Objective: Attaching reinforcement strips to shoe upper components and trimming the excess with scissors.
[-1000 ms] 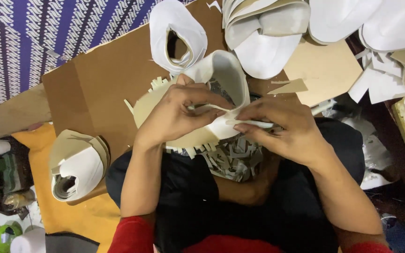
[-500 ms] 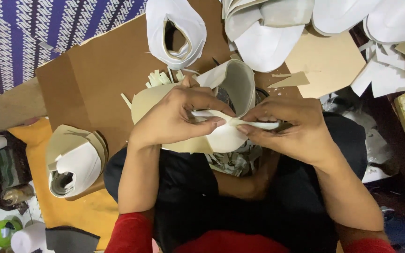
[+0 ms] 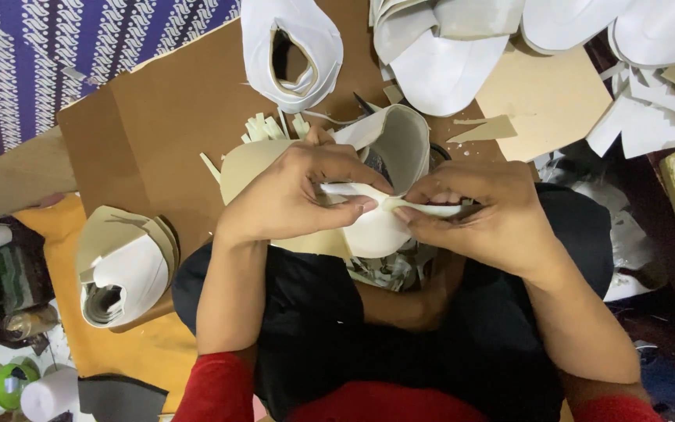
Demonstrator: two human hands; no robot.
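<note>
A curved white shoe-upper piece [image 3: 397, 141] with a cream lining is held over my lap. My left hand [image 3: 298, 191] pinches its folded white edge from the left, thumb and fingers closed on it. My right hand [image 3: 482, 211] pinches the same edge from the right, where a thin white strip sticks out between the fingers. The two hands almost touch at the fold. A cream sheet with a cut fringed edge [image 3: 248, 160] lies under the left hand.
A brown board [image 3: 158, 125] lies ahead. On it sits a white upper with an opening [image 3: 291, 47], with stacked white and cream pieces [image 3: 439, 47] behind. A rolled stack [image 3: 123, 270] lies left on orange cloth. Paper scraps [image 3: 642, 117] lie right.
The held piece and both hands shifted slightly left and up. The fringed sheet's lower edge slid out of sight under the hands. Both pinches stay closed on the fold.
</note>
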